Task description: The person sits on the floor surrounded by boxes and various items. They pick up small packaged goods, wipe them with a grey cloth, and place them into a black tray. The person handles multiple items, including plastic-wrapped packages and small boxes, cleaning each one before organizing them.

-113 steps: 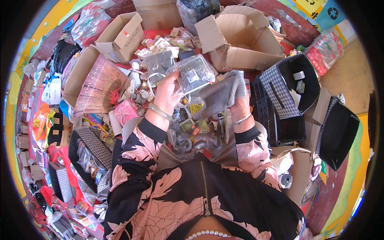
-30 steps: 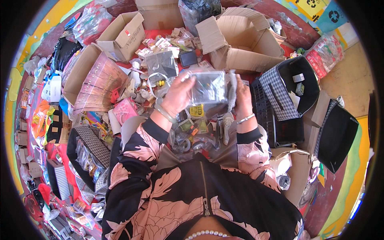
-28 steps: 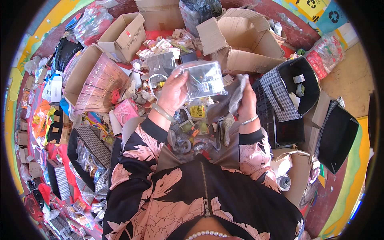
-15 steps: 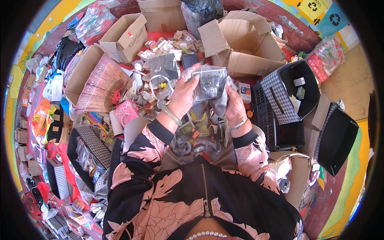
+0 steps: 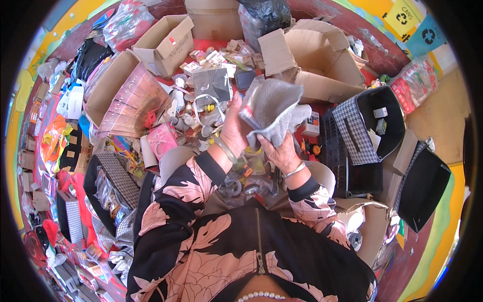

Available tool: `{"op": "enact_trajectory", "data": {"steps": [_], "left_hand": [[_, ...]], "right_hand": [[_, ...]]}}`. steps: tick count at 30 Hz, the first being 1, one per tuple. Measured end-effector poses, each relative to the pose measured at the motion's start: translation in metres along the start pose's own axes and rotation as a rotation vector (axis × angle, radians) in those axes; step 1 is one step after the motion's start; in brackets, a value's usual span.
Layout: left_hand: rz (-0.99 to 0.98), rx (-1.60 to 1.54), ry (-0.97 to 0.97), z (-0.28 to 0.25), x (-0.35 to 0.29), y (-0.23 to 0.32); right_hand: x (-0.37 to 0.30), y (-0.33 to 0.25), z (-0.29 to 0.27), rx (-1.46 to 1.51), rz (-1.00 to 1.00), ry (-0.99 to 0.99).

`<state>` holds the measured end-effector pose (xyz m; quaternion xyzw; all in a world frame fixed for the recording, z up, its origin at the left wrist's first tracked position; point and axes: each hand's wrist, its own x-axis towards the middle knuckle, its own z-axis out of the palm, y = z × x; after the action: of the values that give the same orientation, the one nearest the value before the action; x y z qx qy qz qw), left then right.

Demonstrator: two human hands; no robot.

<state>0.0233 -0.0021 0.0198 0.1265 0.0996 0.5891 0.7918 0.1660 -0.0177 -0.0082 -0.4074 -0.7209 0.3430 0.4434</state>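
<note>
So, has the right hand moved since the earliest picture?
Yes. Judged against the black crate, the right hand has moved left, away from it.

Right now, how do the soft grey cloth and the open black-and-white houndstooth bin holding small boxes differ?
The soft grey cloth is plain; the houndstooth bin is patterned outside and black inside. The cloth is limp and creased, pinched by the right hand; the bin is boxy and touched by neither hand.

Bin [image 5: 361,143] w/ boxes [image 5: 380,112] sits R of cloth [image 5: 279,103].
</note>
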Motion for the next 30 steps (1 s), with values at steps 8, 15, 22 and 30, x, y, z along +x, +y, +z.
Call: {"op": "enact_trajectory", "data": {"steps": [8,15,22,30], "left_hand": [[-0.097,0.125,0.104,0.000,-0.003,0.001],[-0.232,0.260,-0.095,-0.008,-0.008,-0.015],[-0.166,0.172,-0.110,0.000,-0.011,-0.008],[-0.059,-0.078,-0.037,0.004,-0.001,0.011]], "right_hand": [[0.006,-0.020,-0.017,-0.357,-0.259,-0.248],[0.013,-0.010,-0.015,-0.411,-0.134,0.147],[0.027,0.064,-0.022,-0.051,0.123,0.210],[0.027,0.035,-0.061,1.039,0.149,0.279]]}}
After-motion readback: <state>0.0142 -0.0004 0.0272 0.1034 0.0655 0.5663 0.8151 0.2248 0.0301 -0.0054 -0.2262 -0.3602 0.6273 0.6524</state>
